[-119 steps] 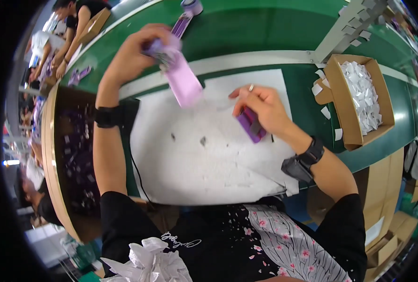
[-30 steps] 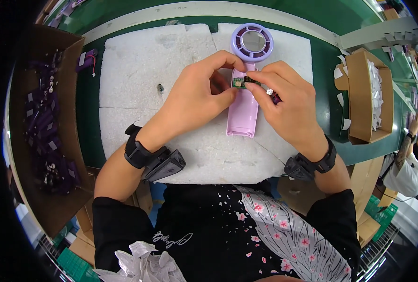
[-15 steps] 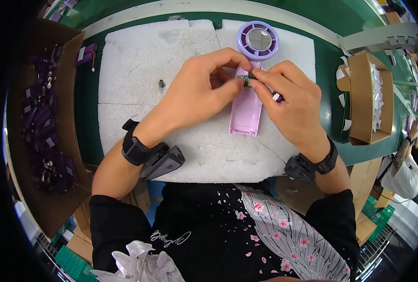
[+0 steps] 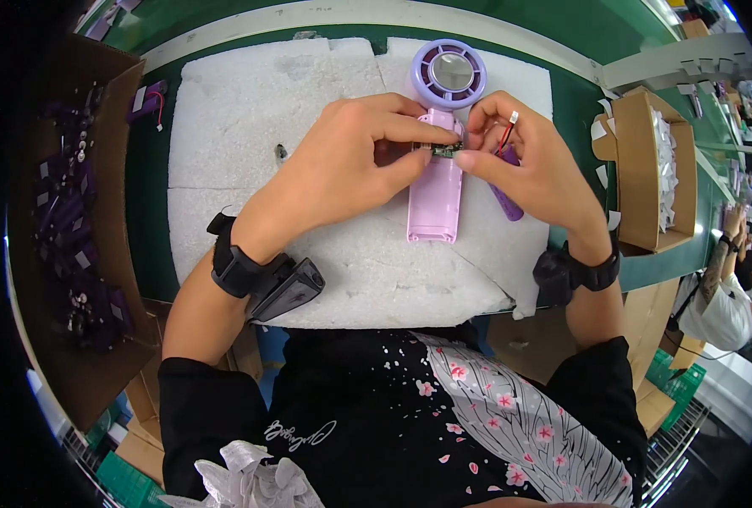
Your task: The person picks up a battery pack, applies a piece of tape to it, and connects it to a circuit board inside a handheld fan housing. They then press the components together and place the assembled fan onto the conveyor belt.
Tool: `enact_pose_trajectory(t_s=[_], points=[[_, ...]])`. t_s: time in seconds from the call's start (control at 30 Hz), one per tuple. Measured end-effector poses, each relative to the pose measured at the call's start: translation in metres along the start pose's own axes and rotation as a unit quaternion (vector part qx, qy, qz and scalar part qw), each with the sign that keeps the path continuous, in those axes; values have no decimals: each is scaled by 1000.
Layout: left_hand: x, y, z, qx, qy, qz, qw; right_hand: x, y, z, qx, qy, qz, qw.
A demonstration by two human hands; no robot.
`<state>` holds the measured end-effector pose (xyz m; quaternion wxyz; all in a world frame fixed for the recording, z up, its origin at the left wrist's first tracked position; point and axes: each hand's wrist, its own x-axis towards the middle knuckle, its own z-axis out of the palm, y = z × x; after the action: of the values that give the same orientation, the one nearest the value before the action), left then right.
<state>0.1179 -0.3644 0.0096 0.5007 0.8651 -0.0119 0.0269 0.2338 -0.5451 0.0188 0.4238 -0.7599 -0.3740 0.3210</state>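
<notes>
A handheld fan lies on the white foam board with its round lavender head (image 4: 414, 74) away from me. Its pink handle shell (image 4: 432, 207) is open, and a small green circuit board (image 4: 446, 152) shows at the upper part. My left hand (image 4: 333, 165) is closed, its thumb and index finger pinching at the board and the shell's left side. Held in my right hand (image 4: 545, 173) is a purple battery (image 4: 506, 205), whose red and black wires end in a white connector (image 4: 514, 117). The right thumb tip touches the board's right end.
The white foam board (image 4: 240, 127) covers the green bench. At left stands a cardboard box (image 4: 126, 254) of purple batteries; another battery (image 4: 145, 102) with wires lies beside it. A box of white pieces (image 4: 638, 178) stands right. A co-worker (image 4: 718, 309) is at far right.
My right hand has opened outward and turned, bringing the battery and its wired connector into fuller view. The left index finger now stretches across the board. The view has shifted slightly.
</notes>
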Motion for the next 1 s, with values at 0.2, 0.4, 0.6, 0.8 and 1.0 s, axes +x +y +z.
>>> enact_pose_trajectory(t_s=[0.2,0.4,0.6,0.8,1.0], points=[[-2,-9,0,-15,15,-12,1000,4,13,-14,48,-71,51,995],[-2,-15,6,-57,130,-8,990,4,5,-3,96,6,48,994],[-5,-11,12,-62,111,-16,992,-3,-4,22,-139,133,-119,974],[-6,-4,14,-31,98,16,995,-6,-6,35,-201,118,-124,964],[-5,-8,15,-110,89,-25,990,-3,-4,37,-142,146,-145,968]])
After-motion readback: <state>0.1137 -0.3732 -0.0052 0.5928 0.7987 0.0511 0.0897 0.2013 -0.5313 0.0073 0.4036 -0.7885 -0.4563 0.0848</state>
